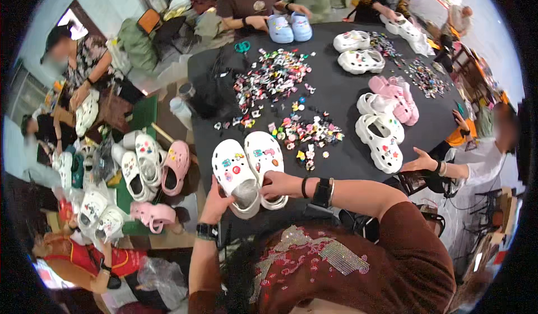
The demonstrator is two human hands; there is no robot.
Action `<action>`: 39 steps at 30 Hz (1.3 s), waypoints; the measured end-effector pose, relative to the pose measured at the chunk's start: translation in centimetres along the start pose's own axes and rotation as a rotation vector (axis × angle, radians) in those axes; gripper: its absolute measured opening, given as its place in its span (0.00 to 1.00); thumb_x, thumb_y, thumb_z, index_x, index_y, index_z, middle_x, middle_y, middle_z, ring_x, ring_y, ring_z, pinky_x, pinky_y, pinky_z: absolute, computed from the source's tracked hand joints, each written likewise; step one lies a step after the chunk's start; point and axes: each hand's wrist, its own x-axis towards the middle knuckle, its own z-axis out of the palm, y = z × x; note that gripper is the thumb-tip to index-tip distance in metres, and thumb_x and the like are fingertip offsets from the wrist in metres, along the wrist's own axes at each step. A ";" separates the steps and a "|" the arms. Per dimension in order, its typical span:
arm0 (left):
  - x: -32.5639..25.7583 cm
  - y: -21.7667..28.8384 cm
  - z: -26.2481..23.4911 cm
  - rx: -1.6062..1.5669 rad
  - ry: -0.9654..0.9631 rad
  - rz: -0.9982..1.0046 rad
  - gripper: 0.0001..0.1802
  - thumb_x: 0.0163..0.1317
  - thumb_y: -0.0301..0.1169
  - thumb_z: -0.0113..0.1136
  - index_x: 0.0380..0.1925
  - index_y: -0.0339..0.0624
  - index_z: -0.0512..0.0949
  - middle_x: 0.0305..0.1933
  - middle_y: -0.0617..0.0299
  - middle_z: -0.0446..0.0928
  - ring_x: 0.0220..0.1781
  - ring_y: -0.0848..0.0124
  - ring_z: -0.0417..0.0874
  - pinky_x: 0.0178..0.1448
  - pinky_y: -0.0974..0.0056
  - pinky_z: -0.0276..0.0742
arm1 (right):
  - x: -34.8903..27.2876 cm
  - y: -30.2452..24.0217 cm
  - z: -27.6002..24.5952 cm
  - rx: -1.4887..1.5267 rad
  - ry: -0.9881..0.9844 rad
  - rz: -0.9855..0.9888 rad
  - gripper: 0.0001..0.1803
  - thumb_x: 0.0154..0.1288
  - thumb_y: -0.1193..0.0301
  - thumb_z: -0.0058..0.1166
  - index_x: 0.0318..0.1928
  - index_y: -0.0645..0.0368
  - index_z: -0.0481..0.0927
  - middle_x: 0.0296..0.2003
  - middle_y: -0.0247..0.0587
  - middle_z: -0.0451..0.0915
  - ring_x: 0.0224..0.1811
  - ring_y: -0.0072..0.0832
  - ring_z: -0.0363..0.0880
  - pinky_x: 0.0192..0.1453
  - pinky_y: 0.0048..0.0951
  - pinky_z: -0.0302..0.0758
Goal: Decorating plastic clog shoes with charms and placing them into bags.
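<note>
In the head view, the person holds two white clogs side by side over the near edge of a black table (216,126), toes pointing away. The left hand (216,205) grips the left-hand clog (232,165) at its outer heel side, thumb along the rim. The right hand (282,185) closes on the right-hand clog (265,152) at its opening, fingers bent over the inner edge and fingertips partly hidden. Both clogs carry several coloured charms, and one wad of crumpled clear plastic (245,191) sits in the left-hand one.

Beyond them lie two large heaps of loose charms, a far heap (274,78) and a nearer heap (308,133); single pieces are too many to count. Two smaller heaps lie at the far right.

On the table's right side stand two pink clogs (394,96), two white clogs (379,140) beside them, and two more white clogs (361,62) farther back. Across the table, one co-worker holds two light-blue clogs (280,29). At the right edge, another co-worker's hand (419,161) is spread open. On the left, one white bottle (180,110) stands near the table.
</note>
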 end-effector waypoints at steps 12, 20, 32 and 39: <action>-0.8 -5.8 -2.6 0.787 0.326 0.121 0.30 0.52 0.23 0.54 0.59 0.33 0.66 0.55 0.40 0.71 0.56 0.47 0.73 0.60 0.54 0.68 | 1.2 4.4 -3.7 -0.149 -0.263 0.069 0.16 0.63 0.64 0.52 0.44 0.65 0.78 0.30 0.34 0.80 0.30 0.19 0.76 0.33 0.21 0.75; -3.6 -1.5 2.7 0.866 0.421 0.285 0.18 0.53 0.39 0.65 0.36 0.37 0.77 0.41 0.45 0.74 0.46 0.51 0.74 0.49 0.53 0.70 | -2.1 5.9 -10.7 -0.508 0.226 0.095 0.15 0.62 0.63 0.54 0.42 0.60 0.78 0.34 0.43 0.81 0.36 0.29 0.81 0.38 0.29 0.77; -2.0 -1.1 8.8 1.177 0.343 0.248 0.32 0.38 0.41 0.74 0.40 0.33 0.72 0.44 0.45 0.67 0.47 0.48 0.68 0.50 0.49 0.65 | 1.3 6.8 -8.0 -0.190 0.186 0.158 0.31 0.60 0.68 0.57 0.57 0.71 0.59 0.35 0.46 0.81 0.32 0.25 0.81 0.33 0.25 0.78; -1.0 -1.7 6.3 1.207 0.262 0.402 0.15 0.44 0.22 0.58 0.36 0.35 0.72 0.43 0.50 0.69 0.49 0.51 0.69 0.50 0.50 0.65 | 1.6 6.8 -5.8 -0.068 -0.106 0.113 0.16 0.60 0.71 0.59 0.44 0.63 0.70 0.36 0.42 0.80 0.36 0.26 0.81 0.40 0.26 0.77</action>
